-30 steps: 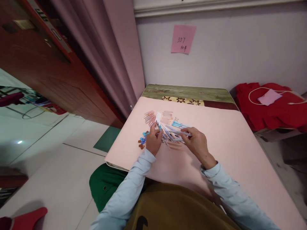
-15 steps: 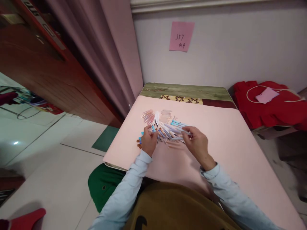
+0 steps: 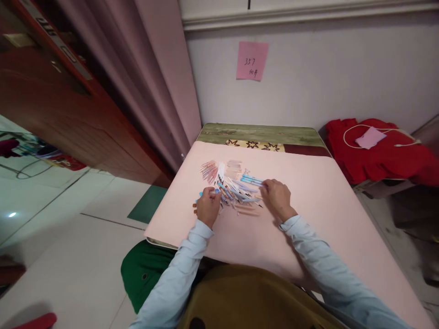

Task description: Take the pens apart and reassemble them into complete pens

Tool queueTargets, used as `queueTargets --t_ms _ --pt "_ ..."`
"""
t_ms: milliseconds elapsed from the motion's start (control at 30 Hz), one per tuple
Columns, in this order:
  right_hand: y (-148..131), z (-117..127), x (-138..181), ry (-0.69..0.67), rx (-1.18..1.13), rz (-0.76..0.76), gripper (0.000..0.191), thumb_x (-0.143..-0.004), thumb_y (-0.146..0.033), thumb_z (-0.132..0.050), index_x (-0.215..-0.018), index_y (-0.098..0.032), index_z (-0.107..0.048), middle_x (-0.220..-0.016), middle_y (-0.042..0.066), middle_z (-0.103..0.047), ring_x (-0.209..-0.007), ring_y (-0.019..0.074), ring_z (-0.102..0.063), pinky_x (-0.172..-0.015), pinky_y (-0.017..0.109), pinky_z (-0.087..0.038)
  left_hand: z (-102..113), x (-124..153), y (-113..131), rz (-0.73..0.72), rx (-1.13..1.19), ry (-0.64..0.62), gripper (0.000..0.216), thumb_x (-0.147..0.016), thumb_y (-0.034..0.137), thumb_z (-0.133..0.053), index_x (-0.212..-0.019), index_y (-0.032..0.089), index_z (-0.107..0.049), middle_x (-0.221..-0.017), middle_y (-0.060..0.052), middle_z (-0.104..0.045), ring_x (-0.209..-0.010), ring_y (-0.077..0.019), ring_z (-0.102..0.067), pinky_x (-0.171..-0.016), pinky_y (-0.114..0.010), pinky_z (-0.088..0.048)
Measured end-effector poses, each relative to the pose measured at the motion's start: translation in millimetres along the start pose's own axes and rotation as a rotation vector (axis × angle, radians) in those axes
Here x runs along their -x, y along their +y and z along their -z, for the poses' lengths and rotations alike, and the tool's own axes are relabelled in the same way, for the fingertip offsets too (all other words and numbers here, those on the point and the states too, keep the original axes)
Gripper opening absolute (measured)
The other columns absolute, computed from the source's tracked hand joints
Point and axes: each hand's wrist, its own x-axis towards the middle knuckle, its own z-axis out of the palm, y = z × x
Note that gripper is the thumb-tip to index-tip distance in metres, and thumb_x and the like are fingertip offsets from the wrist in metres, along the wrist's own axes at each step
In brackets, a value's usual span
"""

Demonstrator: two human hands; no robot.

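Note:
A loose pile of pens and slim pen parts (image 3: 240, 191) lies on the pink-covered table. The fingers of my right hand (image 3: 279, 197) are pinched together at the right end of a row of light blue pens (image 3: 252, 180). My left hand (image 3: 208, 206) is at the pile's left side, with fingers curled near a blue piece; what they hold is too small to make out. Blue and brown pieces (image 3: 195, 208) peek out left of that hand. Behind the pile are pink sticks (image 3: 208, 171), white sticks with dark tips (image 3: 221, 172) and clear sticks (image 3: 233, 168).
The pink tabletop (image 3: 254, 242) has a green wood-pattern strip (image 3: 260, 131) at its back edge. Red cloth (image 3: 380, 157) with a white cable lies to the right. A wooden door (image 3: 85, 119) and curtain (image 3: 154, 77) stand left, and a green stool (image 3: 146, 269) is below.
My right hand has set a pale blue pen down on the pile and moved to the blue row's end. My left hand stays by the pile's left side. The view has shifted slightly.

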Motion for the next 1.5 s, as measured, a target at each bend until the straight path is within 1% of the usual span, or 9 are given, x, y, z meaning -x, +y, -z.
queueTargets --t_ms 267,400,533,600,767,933,1067,1233,1500 --pt "2.6 -0.3 -2.7 -0.027 -0.039 0.086 0.018 -0.088 -0.027 -0.055 -0.089 -0.02 -0.071 -0.092 0.009 -0.067 -0.084 0.0209 -0.058 -0.071 0.031 -0.036 17.1 0.2 11.0 0.192 0.507 -0.011 0.026 -0.074 0.037 -0.067 -0.09 0.017 -0.062 -0.063 0.001 -0.064 -0.046 -0.0105 -0.051 -0.048 -0.023 -0.04" --pt "-15.6 17.0 13.4 -0.032 -0.361 -0.046 0.019 -0.088 -0.036 -0.054 -0.092 -0.021 -0.065 -0.081 0.004 -0.066 -0.071 0.0178 -0.057 -0.064 0.029 -0.036 12.1 4.4 33.7 0.284 0.786 -0.199 0.036 -0.069 0.037 -0.074 -0.095 0.014 -0.062 -0.073 -0.002 -0.068 -0.044 -0.0051 -0.044 -0.042 -0.019 -0.031" --pt "-48.5 25.1 39.9 -0.37 -1.147 -0.092 0.027 -0.085 -0.047 -0.057 -0.088 -0.02 -0.058 -0.071 0.001 -0.064 -0.063 0.0145 -0.057 -0.062 0.027 -0.041 -4.1 10.6 54.3 0.39 1.028 -0.461 0.048 -0.065 0.037 -0.08 -0.102 0.013 -0.062 -0.088 -0.008 -0.072 -0.05 -0.0054 -0.052 -0.04 -0.017 -0.027" --pt "-59.9 24.9 50.1 -0.534 -1.386 -0.144 0.032 -0.081 -0.05 -0.063 -0.084 -0.019 -0.058 -0.071 0.0 -0.062 -0.061 0.0123 -0.054 -0.059 0.025 -0.041 -10.8 11.9 58.2 0.417 1.109 -0.513 0.046 -0.064 0.036 -0.081 -0.1 0.012 -0.063 -0.091 -0.009 -0.072 -0.049 -0.0048 -0.051 -0.039 -0.017 -0.026" --pt "-62.2 20.4 56.1 -0.848 -1.705 -0.414 0.044 -0.081 -0.061 -0.061 -0.087 -0.018 -0.062 -0.062 -0.004 -0.05 -0.049 0.0071 -0.041 -0.047 0.02 -0.031 -14.8 12.1 56.3 0.466 1.183 -0.529 0.04 -0.065 0.034 -0.082 -0.095 0.012 -0.066 -0.091 -0.008 -0.072 -0.041 0.0007 -0.037 -0.035 -0.017 -0.021" --pt "-58.9 16.3 53.2 -1.073 -1.833 -0.46 0.039 -0.083 -0.056 -0.061 -0.088 -0.017 -0.06 -0.051 -0.011 -0.024 -0.042 0.0052 -0.011 -0.039 0.019 -0.013 -7.5 12.9 56.5 0.484 1.166 -0.535 0.04 -0.065 0.033 -0.082 -0.097 0.013 -0.068 -0.094 -0.009 -0.072 -0.044 -0.0005 -0.041 -0.037 -0.016 -0.023" --pt "-60.8 16.2 54.1 -1.088 -1.891 -0.493 0.034 -0.082 -0.051 -0.065 -0.083 -0.018 -0.056 -0.051 -0.012 -0.021 -0.043 0.0052 -0.011 -0.039 0.018 -0.014 -2.7 12.6 55.9 0.46 1.154 -0.56 0.042 -0.064 0.033 -0.081 -0.099 0.012 -0.069 -0.094 -0.01 -0.072 -0.047 -0.0025 -0.046 -0.037 -0.017 -0.022" --pt "-63.3 17.5 55.7 -0.949 -1.835 -0.588 0.032 -0.08 -0.047 -0.069 -0.083 -0.016 -0.061 -0.058 -0.006 -0.044 -0.046 0.0044 -0.034 -0.043 0.017 -0.028 -7.9 14.4 55.1 0.406 1.136 -0.502 0.035 -0.066 0.031 -0.079 -0.093 0.012 -0.069 -0.092 -0.009 -0.072 -0.042 -0.0003 -0.043 -0.036 -0.017 -0.02" --pt "-71.2 20.4 61.5 -0.452 -1.46 -0.233 0.04 -0.071 -0.054 -0.075 -0.08 -0.018 -0.062 -0.061 -0.003 -0.055 -0.051 0.0093 -0.046 -0.049 0.023 -0.037 -14.0 16.3 58.0 0.396 1.09 -0.399 0.036 -0.063 0.036 -0.08 -0.088 0.012 -0.07 -0.08 -0.005 -0.071 -0.04 -0.0002 -0.04 -0.035 -0.018 -0.02"
